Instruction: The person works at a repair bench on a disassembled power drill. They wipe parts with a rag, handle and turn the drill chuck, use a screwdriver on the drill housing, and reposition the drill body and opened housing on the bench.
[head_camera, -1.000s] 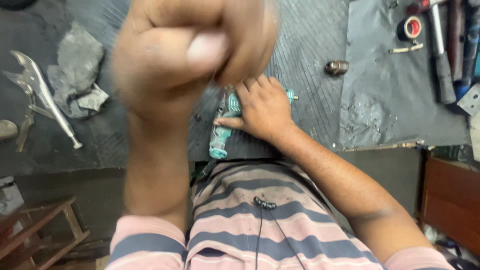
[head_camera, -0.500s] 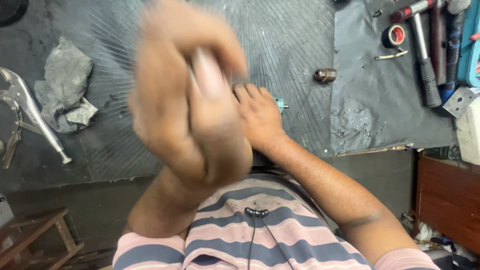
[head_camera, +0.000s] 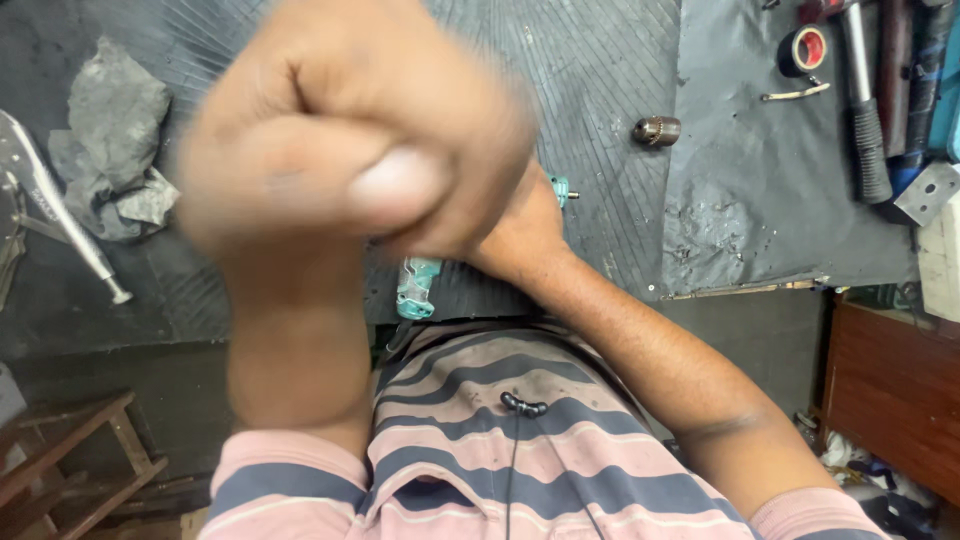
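Left hand (head_camera: 350, 170) — grip balled tight, blurred; right hand (head_camera: 520, 225) rests on teal tool (head_camera: 418, 285) — grip hidden.

Light is even and fairly dim, soft and diffuse, with no hard shadows on the ribbed black mat (head_camera: 600, 90). The left hand (head_camera: 350, 150), a raised fist close to the lens, is heavily blurred and out of focus, its edges smeared. Behind it the surroundings are sharper: the crumpled grey rag (head_camera: 115, 140) and the hammer (head_camera: 865, 110) read clearly. A faint sheen lies on the grey sheet (head_camera: 750, 200).
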